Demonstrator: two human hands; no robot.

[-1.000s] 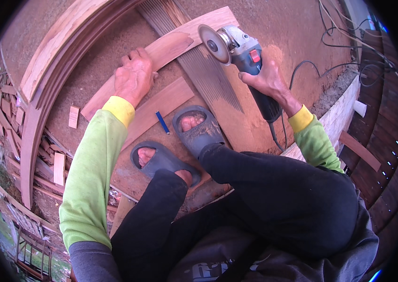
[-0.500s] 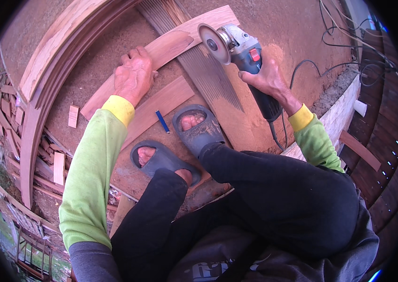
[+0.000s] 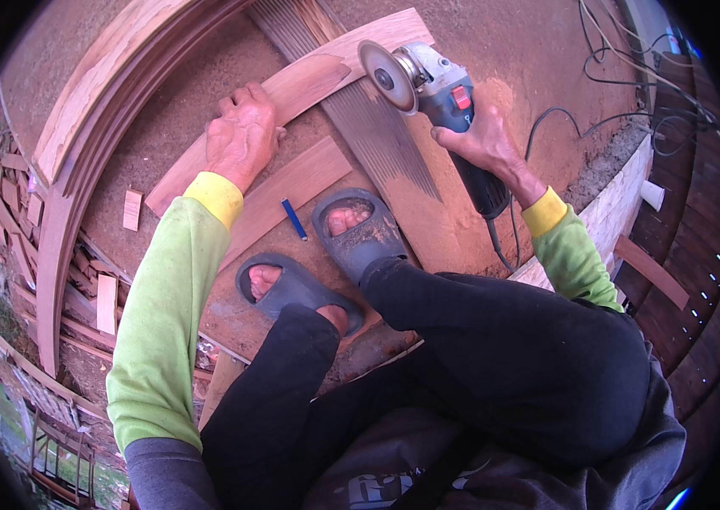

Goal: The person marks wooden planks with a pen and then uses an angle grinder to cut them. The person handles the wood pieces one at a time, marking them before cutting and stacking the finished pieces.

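Note:
My left hand [image 3: 243, 136] is closed over a slightly curved wooden board [image 3: 311, 83], its fingers wrapped round the far edge. The board lies slantwise, its far right part crossing a grooved plank [image 3: 368, 127]. In my right hand [image 3: 493, 146] is an angle grinder [image 3: 445, 102] with a grey-blue body, a red switch and a black rear grip. Its round disc [image 3: 384, 78] faces left, close to the board's right end; whether it touches the wood I cannot tell. Another flat board [image 3: 296, 180] lies nearer to me, beside a short blue stick [image 3: 294, 219].
Tall curved timbers [image 3: 67, 170] stand at the left, with a pile of wood offcuts [image 3: 16, 204] beyond them. A small wood block [image 3: 132, 210] lies nearby. My sandalled feet [image 3: 347, 223] rest close to the boards. Black cords [image 3: 564, 115] trail at the right; sawdust [image 3: 487, 89] covers the ground.

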